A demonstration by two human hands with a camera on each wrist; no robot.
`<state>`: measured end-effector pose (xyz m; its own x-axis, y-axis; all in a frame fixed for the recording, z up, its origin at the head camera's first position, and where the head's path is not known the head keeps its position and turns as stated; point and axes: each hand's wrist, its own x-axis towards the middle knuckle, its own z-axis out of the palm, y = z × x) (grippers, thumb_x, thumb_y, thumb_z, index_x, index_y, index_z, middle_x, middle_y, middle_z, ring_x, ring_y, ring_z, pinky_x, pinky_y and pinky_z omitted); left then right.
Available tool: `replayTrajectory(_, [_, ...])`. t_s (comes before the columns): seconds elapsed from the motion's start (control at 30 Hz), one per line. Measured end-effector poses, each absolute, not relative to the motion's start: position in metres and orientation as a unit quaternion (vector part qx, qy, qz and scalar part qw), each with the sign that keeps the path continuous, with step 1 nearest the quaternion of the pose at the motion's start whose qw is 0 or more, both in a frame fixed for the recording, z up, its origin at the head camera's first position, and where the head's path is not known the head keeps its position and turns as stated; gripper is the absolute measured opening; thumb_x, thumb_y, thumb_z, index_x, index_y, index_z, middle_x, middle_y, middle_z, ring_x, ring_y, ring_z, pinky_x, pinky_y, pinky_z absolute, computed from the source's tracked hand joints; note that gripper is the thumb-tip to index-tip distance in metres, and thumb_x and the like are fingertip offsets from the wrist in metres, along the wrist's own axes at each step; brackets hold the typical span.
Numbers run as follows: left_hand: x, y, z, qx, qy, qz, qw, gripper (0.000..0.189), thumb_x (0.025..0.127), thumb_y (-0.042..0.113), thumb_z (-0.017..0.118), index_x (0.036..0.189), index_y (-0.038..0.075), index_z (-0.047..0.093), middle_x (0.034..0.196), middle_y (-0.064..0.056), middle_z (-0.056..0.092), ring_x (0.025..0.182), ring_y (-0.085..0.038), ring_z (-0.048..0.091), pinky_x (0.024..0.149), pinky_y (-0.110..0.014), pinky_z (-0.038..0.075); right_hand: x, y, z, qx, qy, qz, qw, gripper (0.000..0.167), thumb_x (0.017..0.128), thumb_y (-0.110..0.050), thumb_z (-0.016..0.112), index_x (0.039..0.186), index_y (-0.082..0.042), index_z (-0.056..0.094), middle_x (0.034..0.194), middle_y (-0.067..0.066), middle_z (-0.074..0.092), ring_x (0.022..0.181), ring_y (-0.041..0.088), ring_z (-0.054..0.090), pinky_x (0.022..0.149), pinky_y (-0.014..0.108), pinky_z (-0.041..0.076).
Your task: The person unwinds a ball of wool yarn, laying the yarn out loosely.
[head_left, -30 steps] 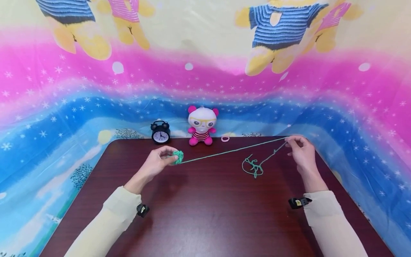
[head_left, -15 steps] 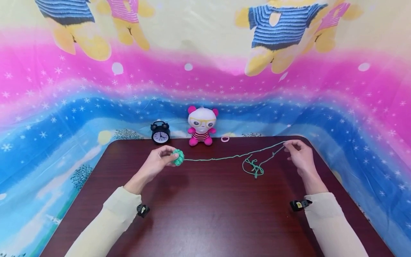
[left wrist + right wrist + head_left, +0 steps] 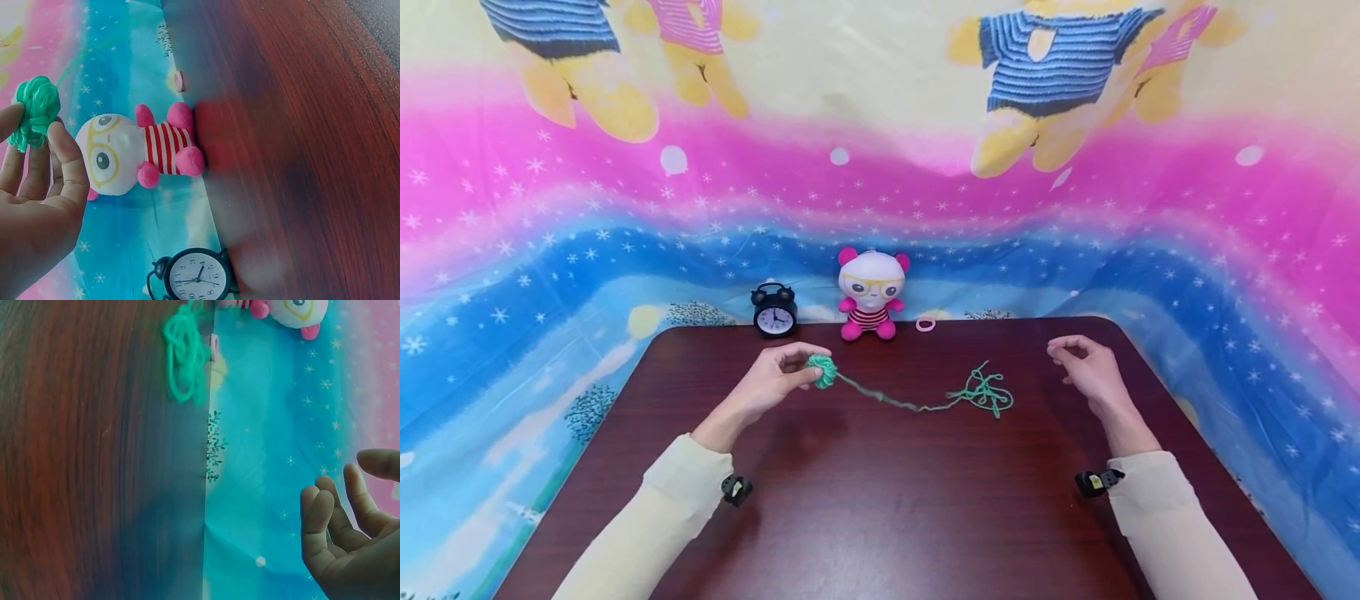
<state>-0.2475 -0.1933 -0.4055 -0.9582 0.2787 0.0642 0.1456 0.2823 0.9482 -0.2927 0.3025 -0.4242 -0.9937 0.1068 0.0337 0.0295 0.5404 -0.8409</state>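
A: Where's the green yarn ball [image 3: 823, 372]?

B: At three o'clock from the middle of the left hand [image 3: 766, 377], pinched at its tips. The left wrist view shows the thumb on one side and fingers on the other, with the ball held up off the surface [image 3: 880, 508].

A: And the loose end?

B: A strand [image 3: 917, 408] leaves the ball toward four o'clock, sags, then meets a loose tangle [image 3: 990, 389] lying on the surface. That tangle sits at three o'clock from the left hand, well apart from it.

A: What about the right hand [image 3: 1092, 371]?

B: Its fingers are loosely bent, and the right wrist view shows the thumb standing apart from them with only air between. The tangle is at nine o'clock from it, out of contact; the ball is farther along that same line.

A: What stands behind?

B: A black alarm clock [image 3: 775, 317] at twelve o'clock from the left hand, and a pink-and-white panda toy [image 3: 871, 287] at two. A small pink ring [image 3: 918, 325] is near the toy, at four o'clock from it.
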Motion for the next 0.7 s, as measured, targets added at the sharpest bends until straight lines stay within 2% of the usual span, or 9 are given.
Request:
replayTrajectory(0.33, [-0.248,-0.192,-0.405,0.141,0.801,0.578,0.064,0.032,0.095,0.014,0.068,0.126,0.010,0.066,0.109,-0.013,0.072,0.091,-0.011,0.071,0.080,-0.028,0.059,-0.291,0.285,-0.425,-0.007,-0.875,0.483,0.021,0.041,0.101,-0.041,0.057,0.125,-0.009,0.061,0.115,0.008,0.064,0.097,0.013,0.061,0.072,0.030,0.057])
replayTrajectory(0.57, [-0.248,-0.190,-0.405,0.142,0.800,0.579,0.065,0.032,0.095,0.014,0.068,0.126,0.010,0.065,0.110,-0.013,0.072,0.091,-0.012,0.071,0.081,-0.029,0.059,-0.289,0.266,-0.425,0.028,-0.868,0.495,-0.002,0.036,0.100,-0.036,0.060,0.123,-0.009,0.062,0.102,-0.006,0.068,0.094,0.013,0.064,0.072,0.034,0.057])
replayTrajectory(0.7, [-0.247,-0.188,-0.404,0.140,0.802,0.577,0.069,0.032,0.095,0.015,0.068,0.127,0.010,0.065,0.111,-0.012,0.071,0.092,-0.013,0.071,0.082,-0.029,0.059,-0.287,0.253,-0.425,0.052,-0.861,0.506,-0.010,0.032,0.099,-0.032,0.063,0.119,-0.007,0.064,0.096,-0.010,0.068,0.087,0.008,0.064,0.071,0.037,0.058])
